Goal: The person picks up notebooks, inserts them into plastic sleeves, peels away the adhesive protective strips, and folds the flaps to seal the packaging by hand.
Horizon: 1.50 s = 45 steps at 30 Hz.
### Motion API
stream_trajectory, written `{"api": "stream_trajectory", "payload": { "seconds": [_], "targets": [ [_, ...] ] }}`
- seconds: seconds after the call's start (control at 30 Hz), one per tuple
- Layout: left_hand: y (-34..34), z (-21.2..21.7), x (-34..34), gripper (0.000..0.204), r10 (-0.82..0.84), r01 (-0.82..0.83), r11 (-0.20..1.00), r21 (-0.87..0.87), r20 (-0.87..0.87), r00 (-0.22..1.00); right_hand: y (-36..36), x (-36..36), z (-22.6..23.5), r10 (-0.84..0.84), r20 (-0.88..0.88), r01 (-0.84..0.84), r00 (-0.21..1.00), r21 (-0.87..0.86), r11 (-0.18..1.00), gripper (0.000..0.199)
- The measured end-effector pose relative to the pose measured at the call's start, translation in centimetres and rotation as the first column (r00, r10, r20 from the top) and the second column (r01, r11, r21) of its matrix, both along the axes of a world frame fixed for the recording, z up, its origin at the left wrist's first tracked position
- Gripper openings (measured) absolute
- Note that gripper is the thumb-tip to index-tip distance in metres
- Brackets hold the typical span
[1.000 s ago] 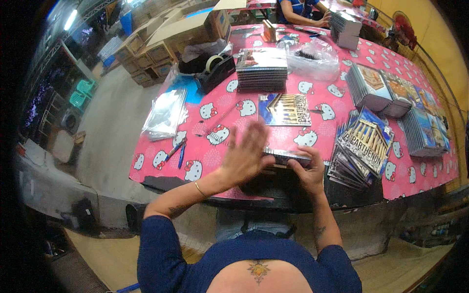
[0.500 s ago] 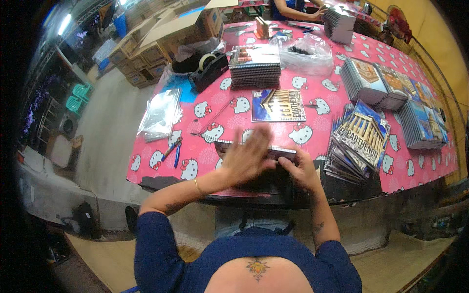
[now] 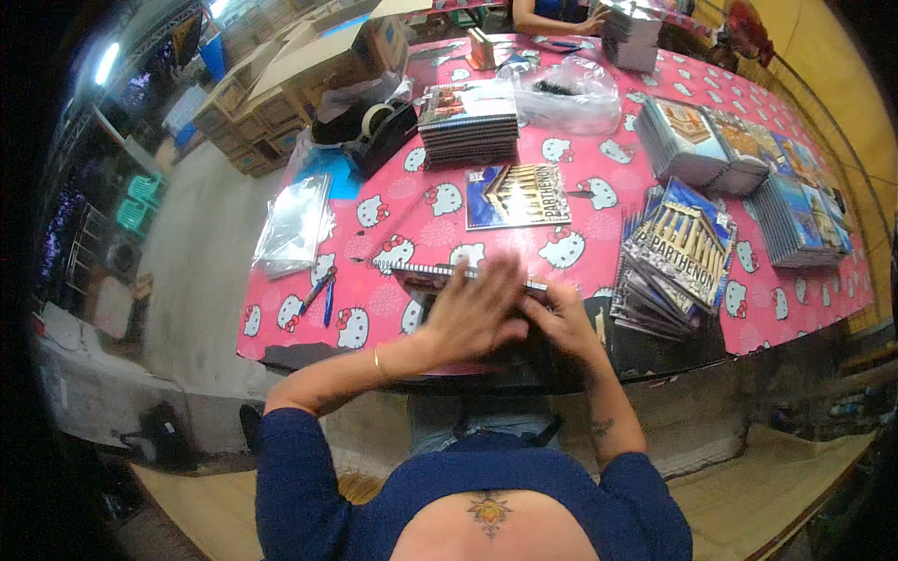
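Pink patterned table (image 3: 655, 103), near edge — spiral notebook (image 3: 426, 273) lying flat under both hands. Left hand (image 3: 472, 313) blurred, fingers spread on top; right hand (image 3: 559, 323) curled, gripping its right end.

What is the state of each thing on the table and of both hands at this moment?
Left hand: open, flat on the spiral notebook.
Right hand: fingers curled at the notebook's edge, grip unclear.
Spiral notebook: closed, lying flat at the table's near edge.
Single notebook: lying flat, cover up.
Fanned notebook pile: slumped, leaning.
Notebook stack: neat, upright.
Tape dispenser: roll loaded.
Pens: lying loose.
Clear sleeves: piled flat.
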<state>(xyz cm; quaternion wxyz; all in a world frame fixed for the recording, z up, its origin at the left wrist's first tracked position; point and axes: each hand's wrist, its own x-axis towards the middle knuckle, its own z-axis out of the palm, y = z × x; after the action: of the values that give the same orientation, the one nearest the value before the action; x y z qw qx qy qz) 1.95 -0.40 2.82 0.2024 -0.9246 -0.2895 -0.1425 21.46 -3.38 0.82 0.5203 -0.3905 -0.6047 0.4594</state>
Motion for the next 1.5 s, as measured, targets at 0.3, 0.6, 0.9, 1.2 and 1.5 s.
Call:
{"api": "stream_trajectory", "payload": {
  "seconds": [0.3, 0.6, 0.9, 1.2, 1.5],
  "targets": [
    [-2.6, 0.7, 0.2, 0.078, -0.087, 0.125, 0.976, -0.181, 0.204, 0.975, -0.9, 1.4, 2.2, -0.049, 0.221, 0.037, 0.974, 0.055, 0.998, 0.032],
    [0.6, 5.4, 1.2, 0.023, -0.054, 0.188, 0.928, -0.322, 0.383, 0.922, 0.2, 4.4, 7.1, 0.050, 0.308, -0.049, 0.950, -0.012, 0.999, 0.018],
    [0.0, 5.9, 1.8, 0.020, -0.070, 0.173, 0.939, -0.297, 0.328, 0.942, 0.2, 0.9, 5.5, -0.438, 0.431, 0.295, 0.789, 0.359, 0.886, 0.010],
    [-1.3, 19.4, 4.7, 0.028, -0.051, 0.706, 0.558, -0.436, 0.831, 0.553, -7.5, -0.6, 11.0, -0.542, 0.125, 0.435, 0.831, 0.461, 0.774, 0.069],
    [27.7, 1.3, 6.0, 0.028, -0.186, 0.288, 0.848, -0.446, 0.258, 0.948, -5.4, 19.8, 9.7, -0.673, -0.133, 0.684, 0.728, 0.067, 0.726, 0.057]
  ]
}}
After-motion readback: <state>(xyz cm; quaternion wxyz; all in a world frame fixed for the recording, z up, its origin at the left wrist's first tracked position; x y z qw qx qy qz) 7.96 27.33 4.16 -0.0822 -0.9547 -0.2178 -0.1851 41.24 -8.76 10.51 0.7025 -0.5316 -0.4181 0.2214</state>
